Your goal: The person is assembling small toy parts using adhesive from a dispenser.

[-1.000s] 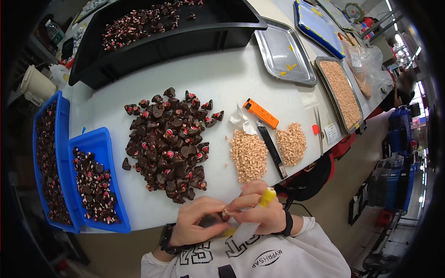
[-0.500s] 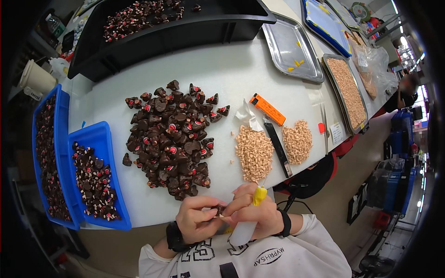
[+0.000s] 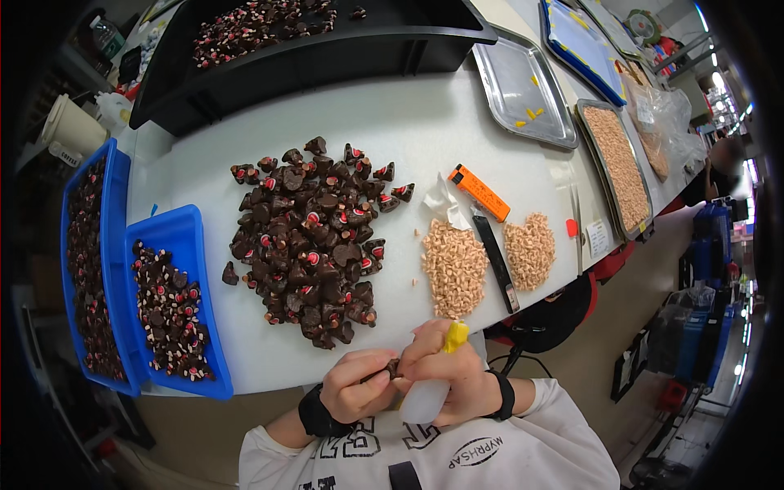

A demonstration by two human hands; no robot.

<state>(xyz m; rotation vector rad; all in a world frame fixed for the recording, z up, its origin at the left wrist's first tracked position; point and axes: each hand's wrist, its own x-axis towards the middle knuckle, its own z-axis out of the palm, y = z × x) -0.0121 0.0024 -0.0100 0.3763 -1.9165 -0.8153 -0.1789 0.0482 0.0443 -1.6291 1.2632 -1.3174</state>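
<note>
My left hand (image 3: 355, 390) pinches a small dark brown piece (image 3: 393, 368) between thumb and fingertips, just off the table's near edge. Close beside it, my right hand (image 3: 457, 371) is closed around a translucent white squeeze bottle (image 3: 426, 402) with a yellow cap (image 3: 456, 336) that sticks up between the fingers. The right fingertips meet the dark piece; what they hold there, if anything, is too small to make out. Ahead lies a heap of similar dark brown pieces (image 3: 306, 245), some with red-and-white spots. A pile of tiny beige pieces (image 3: 454, 269) lies just beyond my right hand.
Two blue trays (image 3: 214, 327) of dark pieces stand at the left. A large black bin (image 3: 327, 69) spans the back. Right of centre lie an orange box (image 3: 479, 193), a black cutter-like bar (image 3: 496, 265), a second beige pile (image 3: 529, 251), tweezers (image 3: 578, 233) and metal trays (image 3: 563, 135).
The view has shifted a little, so the table's things appear slightly farther right. Both hands keep their hold; the fingers and bottle have turned slightly, and its thin tip no longer shows clearly.
</note>
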